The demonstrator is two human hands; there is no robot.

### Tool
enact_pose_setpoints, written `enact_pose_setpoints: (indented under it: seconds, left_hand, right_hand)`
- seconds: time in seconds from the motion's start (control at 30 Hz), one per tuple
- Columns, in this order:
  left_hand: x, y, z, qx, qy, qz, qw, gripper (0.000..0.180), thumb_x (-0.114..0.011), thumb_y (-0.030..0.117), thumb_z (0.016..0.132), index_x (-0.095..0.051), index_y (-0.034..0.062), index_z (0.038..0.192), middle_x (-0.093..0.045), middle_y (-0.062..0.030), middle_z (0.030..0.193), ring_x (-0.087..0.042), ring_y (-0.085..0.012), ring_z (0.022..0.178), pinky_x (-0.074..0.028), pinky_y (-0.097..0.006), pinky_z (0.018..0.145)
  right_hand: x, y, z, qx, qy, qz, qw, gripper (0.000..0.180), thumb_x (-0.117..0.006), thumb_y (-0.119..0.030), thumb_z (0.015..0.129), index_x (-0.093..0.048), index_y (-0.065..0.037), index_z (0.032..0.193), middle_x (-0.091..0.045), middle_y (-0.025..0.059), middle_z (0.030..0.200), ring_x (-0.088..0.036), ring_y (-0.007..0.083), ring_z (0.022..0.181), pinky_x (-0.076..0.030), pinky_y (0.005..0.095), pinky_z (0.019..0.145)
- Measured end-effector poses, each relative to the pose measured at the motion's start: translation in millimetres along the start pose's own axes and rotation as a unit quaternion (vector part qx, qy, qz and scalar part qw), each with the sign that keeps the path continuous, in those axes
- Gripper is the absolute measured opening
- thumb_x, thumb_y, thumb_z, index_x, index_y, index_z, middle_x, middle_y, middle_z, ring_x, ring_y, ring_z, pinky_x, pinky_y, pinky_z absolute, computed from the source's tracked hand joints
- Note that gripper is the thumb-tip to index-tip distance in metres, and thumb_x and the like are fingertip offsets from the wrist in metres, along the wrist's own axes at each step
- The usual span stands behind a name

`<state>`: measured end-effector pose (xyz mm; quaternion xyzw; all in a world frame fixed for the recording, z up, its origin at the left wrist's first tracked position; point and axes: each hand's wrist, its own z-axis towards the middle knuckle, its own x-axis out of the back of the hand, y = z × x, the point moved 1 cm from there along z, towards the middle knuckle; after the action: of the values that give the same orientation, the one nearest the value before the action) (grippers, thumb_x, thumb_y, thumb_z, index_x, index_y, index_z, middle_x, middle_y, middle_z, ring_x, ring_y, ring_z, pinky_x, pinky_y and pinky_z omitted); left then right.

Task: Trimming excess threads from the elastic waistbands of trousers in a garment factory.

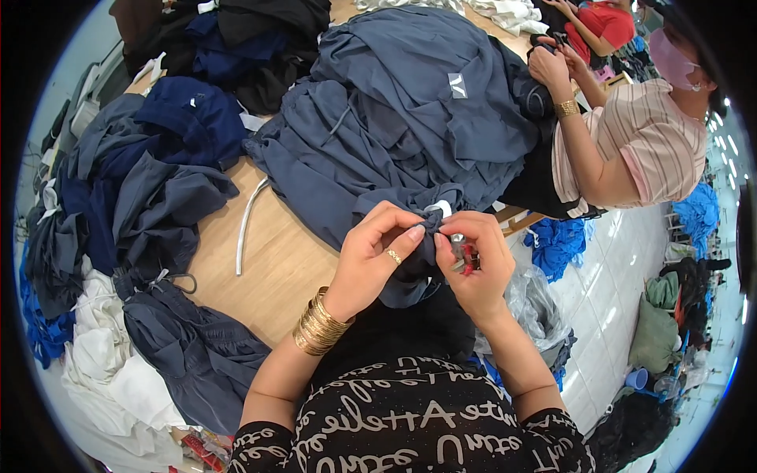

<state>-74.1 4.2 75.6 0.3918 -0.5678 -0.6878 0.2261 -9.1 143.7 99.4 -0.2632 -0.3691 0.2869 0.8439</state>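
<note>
Close in front of my body, my left hand [372, 251] pinches the gathered edge of a slate-grey garment [418, 285] between thumb and fingertips. Across from it, my right hand [482, 268] is closed on the same edge, its fingertips almost touching the left ones. A small red and metal tool [468, 257] is tucked in the right palm; most of it is hidden by the fingers. A white band or tag [438, 209] shows just behind the pinched cloth. Beyond my hands, a large heap of slate-grey garments [394, 102] covers much of the table.
The wooden table [229, 229] carries a white cord [246, 225] and dark blue garments [185, 114] at the left. Grey drawstring shorts [185, 339] hang over its near left edge. A co-worker [623, 150] works at the right. Blue cloth bundles [558, 244] lie on the tiled floor.
</note>
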Motion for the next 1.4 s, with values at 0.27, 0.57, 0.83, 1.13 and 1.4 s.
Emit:
enact_pose_setpoints:
  seconds: [0.27, 0.57, 0.83, 1.13, 1.4]
  left_hand:
    - [-8.5, -8.4, 6.0, -0.021, -0.007, 0.036, 0.999, 0.012, -0.06, 0.005, 0.084, -0.058, -0.0026, 0.094, -0.047, -0.0012, 0.089, -0.05, -0.0059, 0.08, -0.041, -0.019, 0.073]
    - [-14.5, -11.2, 9.5, -0.005, 0.003, 0.036, 0.999, 0.011, -0.061, 0.005, 0.084, -0.058, -0.0024, 0.092, -0.047, -0.0013, 0.088, -0.049, -0.0065, 0.077, -0.04, -0.019, 0.072]
    - [46.0, 79.2, -81.2, -0.194, 0.037, -0.084, 0.977, 0.025, -0.069, 0.02, 0.069, -0.049, 0.007, 0.06, -0.047, -0.0023, 0.06, -0.047, -0.0193, 0.058, -0.041, -0.033, 0.053]
    - [135.0, 244.0, -310.1, -0.502, 0.109, -0.049, 0.857, 0.015, -0.052, 0.018, 0.09, -0.055, 0.009, 0.102, -0.052, -0.0066, 0.09, -0.051, -0.0137, 0.083, -0.039, -0.028, 0.083]
    - [401.0, 117.0, -281.7, -0.095, 0.524, 0.214, 0.819, 0.027, -0.052, 0.015, 0.089, -0.057, 0.0047, 0.113, -0.058, -0.0019, 0.093, -0.053, -0.0123, 0.081, -0.044, -0.023, 0.075]
  right_hand:
    - [8.1, 10.5, -6.0, -0.047, -0.011, 0.023, 0.999, 0.02, -0.07, -0.001, 0.07, -0.058, -0.003, 0.085, -0.061, 0.0072, 0.087, -0.056, 0.0133, 0.064, -0.046, 0.0233, 0.053]
    - [12.3, 17.8, -6.6, -0.063, -0.022, 0.037, 0.997, 0.018, -0.07, -0.003, 0.073, -0.059, -0.003, 0.087, -0.062, 0.008, 0.094, -0.057, 0.0112, 0.069, -0.043, 0.0186, 0.055]
    - [30.0, 38.9, -10.0, -0.258, -0.048, 0.317, 0.911, 0.024, -0.058, -0.013, 0.082, -0.056, 0.0, 0.102, -0.062, 0.0114, 0.108, -0.037, -0.0006, 0.055, -0.031, 0.0143, 0.052]
    - [-6.1, 25.5, 2.5, -0.289, -0.152, 0.263, 0.908, 0.017, -0.051, -0.012, 0.091, -0.061, 0.001, 0.094, -0.065, 0.0024, 0.094, -0.03, -0.002, 0.056, -0.023, 0.0156, 0.051]
    - [-70.1, 6.3, 19.1, -0.195, -0.203, 0.218, 0.934, 0.012, -0.056, -0.011, 0.089, -0.063, -0.001, 0.088, -0.056, -0.0058, 0.069, -0.034, -0.0002, 0.056, -0.028, 0.0163, 0.05]
